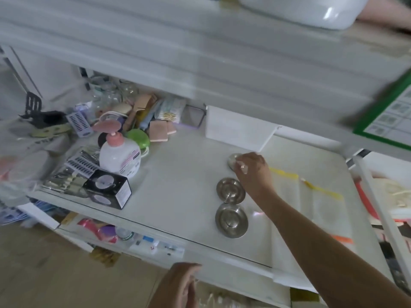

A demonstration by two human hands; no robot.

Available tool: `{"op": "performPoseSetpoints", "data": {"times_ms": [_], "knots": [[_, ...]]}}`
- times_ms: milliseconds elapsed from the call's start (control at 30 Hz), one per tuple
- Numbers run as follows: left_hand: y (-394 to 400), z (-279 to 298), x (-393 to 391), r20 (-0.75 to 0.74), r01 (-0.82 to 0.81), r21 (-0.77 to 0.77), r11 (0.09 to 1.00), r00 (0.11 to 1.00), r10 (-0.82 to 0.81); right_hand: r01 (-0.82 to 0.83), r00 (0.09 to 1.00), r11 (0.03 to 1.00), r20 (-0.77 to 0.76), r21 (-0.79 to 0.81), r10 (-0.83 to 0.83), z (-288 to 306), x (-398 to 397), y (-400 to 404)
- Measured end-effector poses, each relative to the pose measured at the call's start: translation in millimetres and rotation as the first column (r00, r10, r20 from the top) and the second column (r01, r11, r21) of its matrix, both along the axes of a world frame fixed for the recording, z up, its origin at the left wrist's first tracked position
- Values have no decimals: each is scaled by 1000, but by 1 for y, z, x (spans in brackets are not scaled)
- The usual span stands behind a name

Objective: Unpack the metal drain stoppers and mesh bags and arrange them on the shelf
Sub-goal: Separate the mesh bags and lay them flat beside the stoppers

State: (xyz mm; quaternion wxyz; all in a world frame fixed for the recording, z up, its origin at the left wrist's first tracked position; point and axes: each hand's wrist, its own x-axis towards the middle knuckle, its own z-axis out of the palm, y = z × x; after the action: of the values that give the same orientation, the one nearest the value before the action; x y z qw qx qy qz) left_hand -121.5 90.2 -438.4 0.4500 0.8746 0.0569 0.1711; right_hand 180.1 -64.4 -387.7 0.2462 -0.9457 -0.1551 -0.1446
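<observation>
Two round metal drain stoppers lie on the white shelf point(178, 185): one point(230, 190) in the middle and one point(231, 220) nearer the front edge. A third stopper point(232, 159) sits farther back, and my right hand point(252, 171) is closed on its right side, fingers touching it. White mesh bags with yellow zip strips point(311, 196) lie flat to the right of the stoppers, under my right forearm. My left hand point(182, 285) hangs below the shelf's front edge, fingers loosely apart, holding nothing that I can see.
The shelf's left side is crowded: a pink-capped pump bottle point(120, 156), a black box point(109, 188), a green round case point(139, 138), combs and glass jars. A white box point(233, 127) stands at the back. A white basin point(300, 10) sits on the shelf above.
</observation>
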Motion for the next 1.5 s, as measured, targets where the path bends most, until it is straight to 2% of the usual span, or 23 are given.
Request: {"op": "performPoseSetpoints", "data": {"times_ms": [33, 67, 133, 167, 233, 367, 733, 867, 967, 1033, 1100, 1167, 1233, 1500], "knots": [[-11, 17, 16, -21, 55, 7, 998, 998, -55, -77, 996, 997, 55, 5, 77, -3, -14, -1], [-18, 31, 33, 18, 94, 62, 994, 995, -95, -162, 983, 987, 79, -21, 163, -7, -28, -3], [-35, 41, 60, 84, 189, 226, 956, 974, -212, -278, 961, 956, -29, -98, 277, -11, -47, -8], [-36, 40, 75, 71, 241, 295, 925, 959, -273, -299, 952, 946, -103, -126, 287, -13, -51, -10], [-40, 38, 94, -45, 320, 404, 857, 943, -331, -288, 947, 947, -189, -143, 260, -15, -51, -13], [-43, 18, 115, -187, 404, 547, 733, 912, -364, -235, 968, 959, -122, -155, 218, -22, -43, -17], [-30, 8, 122, -166, 393, 596, 700, 914, -371, -194, 980, 970, -69, -143, 186, -33, -36, -21], [-30, 3, 121, -142, 376, 581, 722, 920, -365, -187, 982, 974, -26, -130, 185, -29, -41, -21], [-33, 3, 115, -97, 337, 556, 760, 934, -343, -26, 997, 997, 73, -79, 32, -24, -43, -43], [-39, 7, 105, -51, 300, 516, 802, 946, -321, 142, 990, 983, 21, -120, -141, -24, -40, -69], [-51, 10, 93, 3, 297, 474, 829, 941, -339, 205, 965, 949, -114, -242, -237, -29, -35, -96], [-68, 10, 81, 35, 339, 468, 816, 916, -400, 131, 943, 929, -245, -346, -224, -36, -31, -112], [-86, 6, 74, 39, 386, 477, 789, 888, -458, 62, 929, 928, -319, -368, -189, -41, -24, -115], [-117, 5, 66, -36, 447, 516, 731, 864, -502, 11, 920, 925, -360, -379, -158, -36, 3, -96]]}}
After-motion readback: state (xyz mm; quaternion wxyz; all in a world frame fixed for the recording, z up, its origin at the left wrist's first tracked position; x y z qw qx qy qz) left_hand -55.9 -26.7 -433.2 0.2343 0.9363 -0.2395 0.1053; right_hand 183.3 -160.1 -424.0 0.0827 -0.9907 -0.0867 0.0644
